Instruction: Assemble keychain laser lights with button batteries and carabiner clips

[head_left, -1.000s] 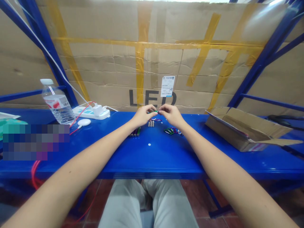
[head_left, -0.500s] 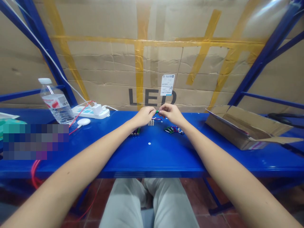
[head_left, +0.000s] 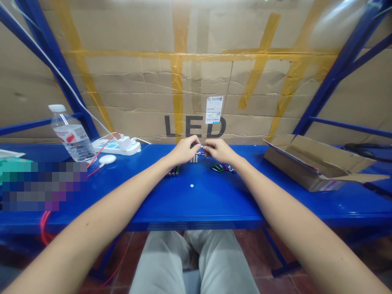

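Observation:
My left hand [head_left: 186,150] is closed in a pinch above the table, with a small green tube [head_left: 192,147] partly hidden in its fingers. Close to it, my right hand [head_left: 219,150] also pinches. A tiny silvery part [head_left: 202,146] shows between the two sets of fingertips; its kind is too small to tell. Below the hands sit several small silver round pieces [head_left: 194,159] in rows and a purple-and-silver piece [head_left: 200,153]. Several slim coloured tubes [head_left: 174,171] lie beneath my left wrist. Coloured carabiners [head_left: 222,168] lie in a row by my right wrist.
An open cardboard box [head_left: 294,165] stands on the right of the blue table [head_left: 196,204]. On the left are a water bottle [head_left: 72,136], a power strip [head_left: 133,147], a white round charger [head_left: 107,159] and red cable [head_left: 45,224]. Taped cardboard [head_left: 137,90] rises behind.
The green tube that showed between both hands now sits mostly inside my left fingers, and a silvery part shows at the fingertips. My right fingers have curled inward. The view has shifted slightly.

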Demonstrator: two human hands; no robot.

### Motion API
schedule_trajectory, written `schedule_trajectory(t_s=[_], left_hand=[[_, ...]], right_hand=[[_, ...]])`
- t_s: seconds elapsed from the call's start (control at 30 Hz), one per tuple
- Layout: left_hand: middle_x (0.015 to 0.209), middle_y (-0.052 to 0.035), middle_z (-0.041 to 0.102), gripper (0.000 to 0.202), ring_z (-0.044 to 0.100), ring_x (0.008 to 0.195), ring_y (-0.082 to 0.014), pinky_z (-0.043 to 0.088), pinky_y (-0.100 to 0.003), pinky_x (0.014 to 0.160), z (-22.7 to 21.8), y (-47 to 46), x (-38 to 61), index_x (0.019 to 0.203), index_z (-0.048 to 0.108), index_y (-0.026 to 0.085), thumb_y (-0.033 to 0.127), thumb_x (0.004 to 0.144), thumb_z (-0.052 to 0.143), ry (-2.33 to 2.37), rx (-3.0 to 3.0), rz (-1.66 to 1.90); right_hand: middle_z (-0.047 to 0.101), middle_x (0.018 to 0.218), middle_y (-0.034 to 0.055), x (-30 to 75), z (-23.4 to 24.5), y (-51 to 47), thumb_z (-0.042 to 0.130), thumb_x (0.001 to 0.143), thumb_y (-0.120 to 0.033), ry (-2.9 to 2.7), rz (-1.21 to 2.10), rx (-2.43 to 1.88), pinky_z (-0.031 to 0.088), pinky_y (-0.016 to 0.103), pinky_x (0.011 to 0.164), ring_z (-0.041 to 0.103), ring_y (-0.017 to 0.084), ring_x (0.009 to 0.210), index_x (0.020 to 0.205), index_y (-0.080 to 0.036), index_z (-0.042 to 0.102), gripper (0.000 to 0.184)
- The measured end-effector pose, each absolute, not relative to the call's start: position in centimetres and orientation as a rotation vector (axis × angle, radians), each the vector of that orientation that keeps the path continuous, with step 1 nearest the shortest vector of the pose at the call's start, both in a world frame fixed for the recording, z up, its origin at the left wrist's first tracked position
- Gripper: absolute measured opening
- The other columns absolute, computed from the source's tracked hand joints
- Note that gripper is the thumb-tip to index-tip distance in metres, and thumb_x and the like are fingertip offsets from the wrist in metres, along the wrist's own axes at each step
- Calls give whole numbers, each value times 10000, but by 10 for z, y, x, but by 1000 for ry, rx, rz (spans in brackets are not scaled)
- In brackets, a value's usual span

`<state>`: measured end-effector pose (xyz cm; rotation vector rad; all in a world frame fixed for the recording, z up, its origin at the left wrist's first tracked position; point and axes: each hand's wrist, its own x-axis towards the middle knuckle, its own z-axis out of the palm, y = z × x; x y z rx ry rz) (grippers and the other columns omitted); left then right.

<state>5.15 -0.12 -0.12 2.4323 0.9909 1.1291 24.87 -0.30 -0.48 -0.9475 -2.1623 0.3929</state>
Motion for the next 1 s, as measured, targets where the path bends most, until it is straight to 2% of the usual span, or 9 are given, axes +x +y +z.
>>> schedule_trajectory(t_s=[0.07, 0.2, 0.37, 0.53, 0.7, 1.0], left_hand=[[840, -30, 671, 122, 599, 820, -183, 442, -300, 737, -1, -1, 52, 848, 593, 184, 238, 900, 497, 995, 2444, 1139], [875, -33, 702, 74, 623, 843, -181, 454, -299, 765, -2, -2, 51, 848, 630, 176, 227, 850, 577, 949, 2442, 1146], [857, -31, 722, 61, 647, 836, -174, 474, -306, 799, -2, -5, 51, 814, 659, 175, 225, 831, 629, 865, 2413, 1196], [901, -32, 704, 8, 639, 876, -172, 478, -307, 824, -4, -5, 53, 830, 611, 181, 183, 834, 604, 781, 2450, 1192], [920, -41, 689, 118, 630, 858, -180, 461, -310, 771, -5, -5, 53, 982, 587, 189, 209, 921, 488, 889, 2527, 1088], [902, -33, 734, 72, 662, 880, -185, 483, -313, 821, 0, -9, 55, 878, 669, 186, 175, 846, 606, 873, 2466, 1172]], right_hand=[[660, 641, 16, 249, -5, -3, 524, 892, -237, -2162, 390, -951, 426, 282, 644, 589, 150, 619, 657, -179, 562, 245], [653, 620, 15, 250, -5, -4, 547, 871, -248, -2185, 422, -960, 424, 281, 639, 582, 150, 616, 638, -175, 577, 246], [626, 574, 11, 252, -3, -6, 578, 855, -321, -2131, 682, -926, 433, 277, 576, 559, 138, 537, 640, -177, 570, 259], [608, 545, 2, 255, 0, -6, 632, 826, -397, -2098, 843, -866, 439, 271, 540, 537, 124, 495, 636, -179, 564, 297], [598, 526, 5, 254, 2, -8, 643, 817, -372, -2075, 828, -906, 439, 265, 532, 533, 121, 493, 601, -177, 557, 303], [586, 510, -3, 254, -1, -7, 667, 771, -344, -2017, 952, -877, 408, 263, 508, 508, 118, 474, 599, -179, 564, 260]])
